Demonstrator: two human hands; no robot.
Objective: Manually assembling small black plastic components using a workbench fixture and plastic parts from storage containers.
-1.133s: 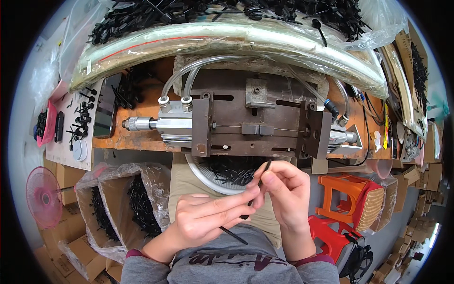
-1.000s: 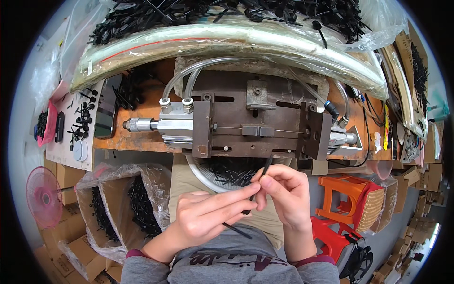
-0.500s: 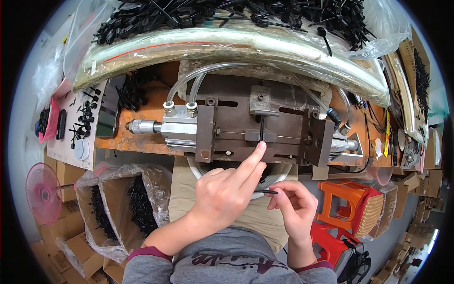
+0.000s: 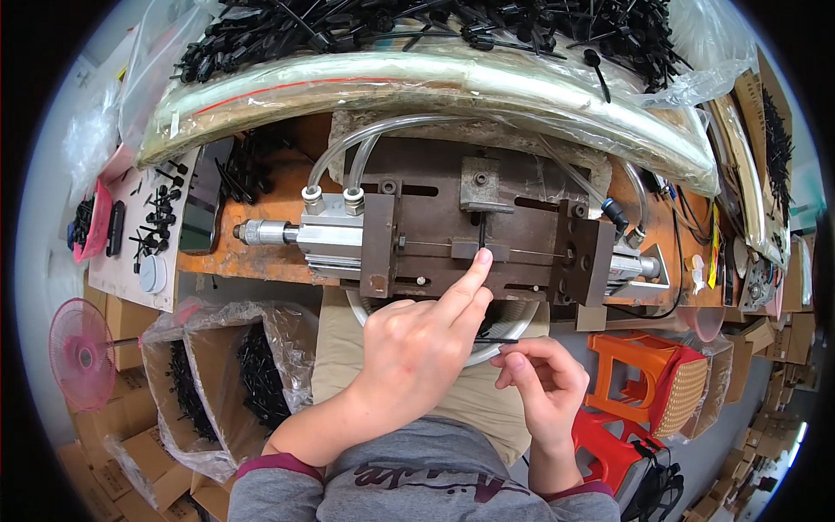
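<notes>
My left hand (image 4: 413, 348) reaches over the front of a brown metal fixture (image 4: 426, 230). Its index finger is stretched out, with the tip at the lower end of a thin black rod (image 4: 483, 228) standing in the small middle block (image 4: 468, 249). The thumb is hidden under the palm. Lower and to the right, my right hand (image 4: 552, 378) is closed, thumb and index finger pinching the end of another thin black rod (image 4: 497, 341). That rod's other end runs toward the underside of my left hand, where I cannot see whether it is touched.
Pneumatic cylinders (image 4: 330, 244) with clear hoses (image 4: 348, 143) flank the fixture. Behind it, a plastic-wrapped tray edge (image 4: 417, 74) holds piled black parts (image 4: 383, 26). A white tub (image 4: 522, 324) sits below the bench. Lined boxes (image 4: 228, 383) stand left, an orange stool (image 4: 622, 374) right.
My left index fingertip has moved slightly up along the standing rod. The rod in my right hand has risen a little and shifted slightly right.
</notes>
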